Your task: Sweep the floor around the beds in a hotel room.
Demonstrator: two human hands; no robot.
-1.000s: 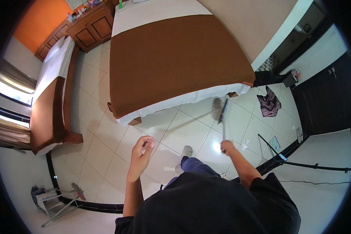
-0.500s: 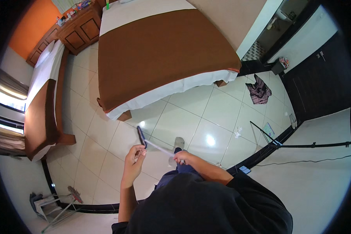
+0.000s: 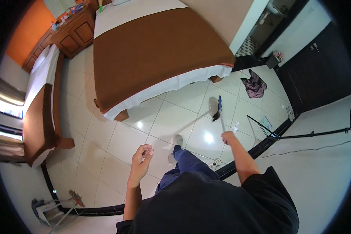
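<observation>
My right hand (image 3: 228, 137) grips the pale handle of a broom (image 3: 222, 121), held out ahead of me to the right. The broom's blue head with dark bristles (image 3: 217, 109) is at the far end, over the tiles near the foot of the large bed; a dark shadow lies beside it. My left hand (image 3: 141, 160) is raised in front of me, away from the broom. Its fingers curl in toward the thumb, and a small pale spot shows at the fingertips, too small to name.
A large bed (image 3: 160, 54) with a brown cover stands ahead, a narrower bed (image 3: 38, 117) at left. On the tiled floor at right lie a patterned cloth (image 3: 254, 85), white scraps (image 3: 236, 126) and a power strip (image 3: 214, 163). A black stand (image 3: 300, 135) leans out from the right.
The broom's head has left my left hand and swung to the right, along with my right hand. My left hand stays nearly in place. My view has shifted slightly.
</observation>
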